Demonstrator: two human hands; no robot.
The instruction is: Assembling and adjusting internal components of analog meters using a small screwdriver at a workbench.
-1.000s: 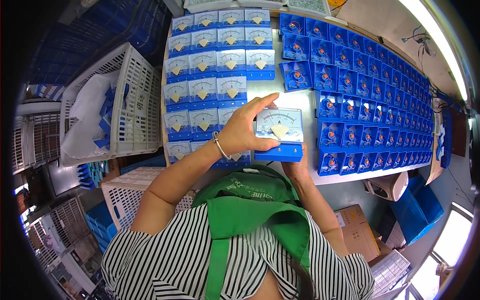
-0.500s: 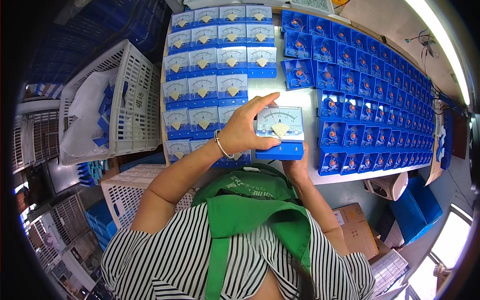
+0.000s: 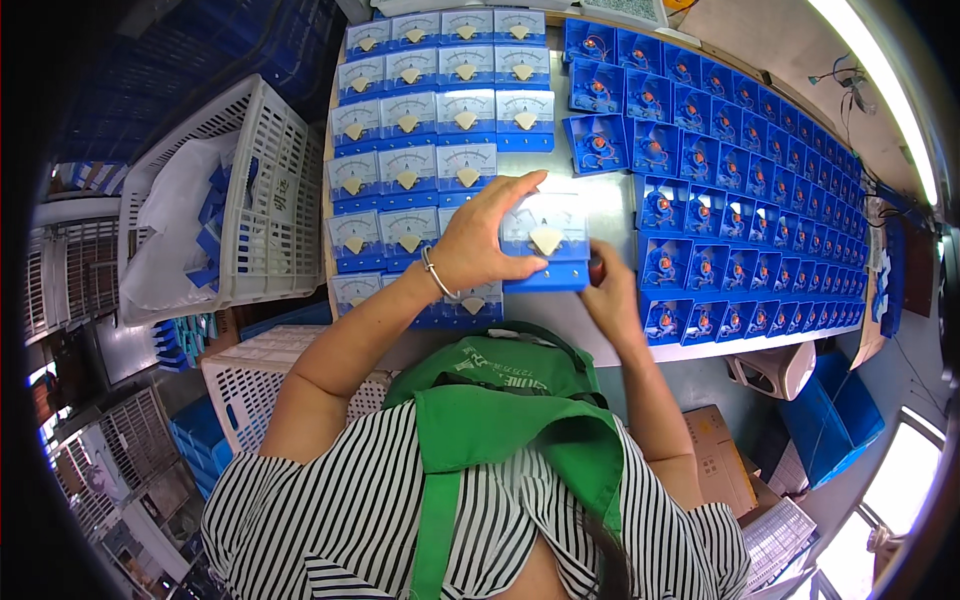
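Note:
My left hand [image 3: 478,240] grips an analog panel meter [image 3: 545,235] by its left side, with the thumb along the lower front and the fingers over the top. The meter has a clear front, a pale scale face, a cream fan-shaped piece and a blue base strip. At the meter's lower right, my right hand [image 3: 612,298] is closed around a dark red object [image 3: 597,270]; most of it is hidden by the fingers, so its kind does not show. Rows of similar finished-looking meters [image 3: 408,170] stand on the table to the left of the held one.
Many open blue housings [image 3: 703,205] with orange parts and wires inside fill the table's right side. A white crate [image 3: 262,200] with a bag and blue pieces stands at the left. A cardboard box [image 3: 722,455] and a blue bin [image 3: 830,420] are at lower right.
The meter has moved slightly left and toward me in the left hand. My right hand has come out from beneath it to its right side, showing the dark red object.

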